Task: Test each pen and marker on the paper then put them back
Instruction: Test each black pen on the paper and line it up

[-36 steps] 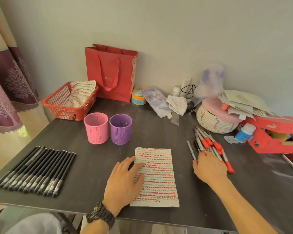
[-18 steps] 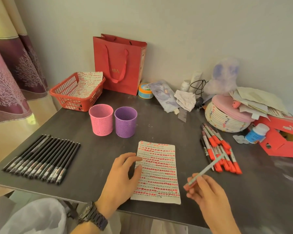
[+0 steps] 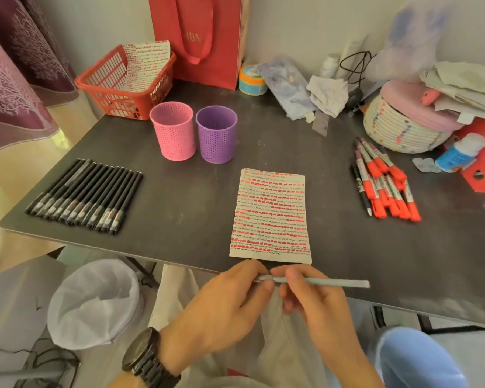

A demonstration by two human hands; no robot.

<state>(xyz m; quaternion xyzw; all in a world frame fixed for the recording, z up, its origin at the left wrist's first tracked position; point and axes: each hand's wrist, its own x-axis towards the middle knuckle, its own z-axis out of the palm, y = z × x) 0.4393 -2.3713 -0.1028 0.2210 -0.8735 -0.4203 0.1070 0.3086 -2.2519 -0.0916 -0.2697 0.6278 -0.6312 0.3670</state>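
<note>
A pale grey pen (image 3: 333, 282) is held roughly level just in front of the near edge of the paper (image 3: 269, 214), above the front rim of the dark table (image 3: 185, 197). The left hand (image 3: 224, 301), with a dark watch (image 3: 146, 357) on its wrist, pinches the pen's left end between thumb and forefinger. The right hand (image 3: 317, 306) has its fingers curled round the barrel beside it, and the rest of the pen sticks out to the right. The paper lies flat, covered in rows of red and dark marks. Well to its left is a neat row of black pens (image 3: 84, 196); to its right is a loose bunch of red-capped markers (image 3: 384, 183). Behind the paper to the left, a pink cup (image 3: 172, 130) and a purple cup (image 3: 216, 134) stand upright side by side.
</note>
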